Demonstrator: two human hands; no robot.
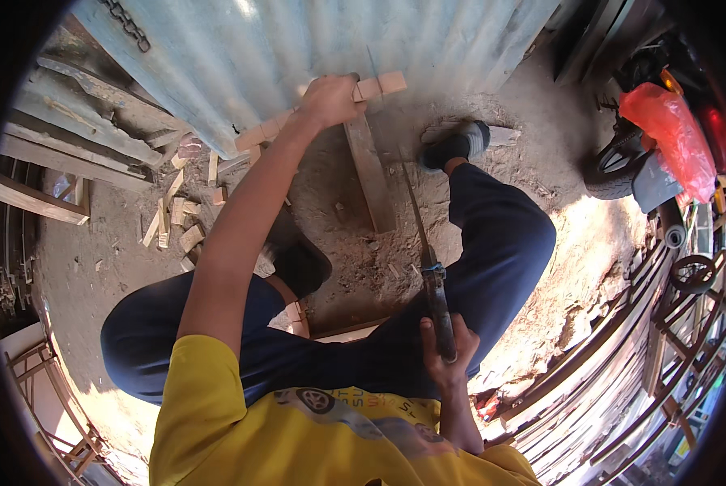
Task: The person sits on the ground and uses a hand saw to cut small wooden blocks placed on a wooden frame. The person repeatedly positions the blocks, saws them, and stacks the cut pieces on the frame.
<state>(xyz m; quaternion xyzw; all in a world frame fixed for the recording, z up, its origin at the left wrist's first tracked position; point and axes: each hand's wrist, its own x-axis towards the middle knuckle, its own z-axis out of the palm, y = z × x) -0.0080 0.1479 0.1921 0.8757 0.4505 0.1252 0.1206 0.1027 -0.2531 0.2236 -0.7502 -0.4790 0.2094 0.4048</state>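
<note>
My left hand [328, 101] is closed over a pale wooden strip [391, 83] lying slantwise in front of the corrugated metal sheet. Dark lines cross the strip at intervals. Under it runs a thicker wooden beam [371, 178], pointing back toward me. My right hand [446, 352], low in front of my body, grips the dark handle of a hand saw [434, 300]. The saw's thin blade points up and away, passing to the right of the beam. Its far part seems to cross the strip near the right end, though blur makes contact hard to tell.
A corrugated metal sheet [314, 40] stands at the far side. Wood offcuts [168, 212] litter the dirt floor at left, near stacked planks [79, 166]. My feet flank the beam. At right are a wheel [614, 162], a red plastic bag [670, 134] and piled long strips [573, 413].
</note>
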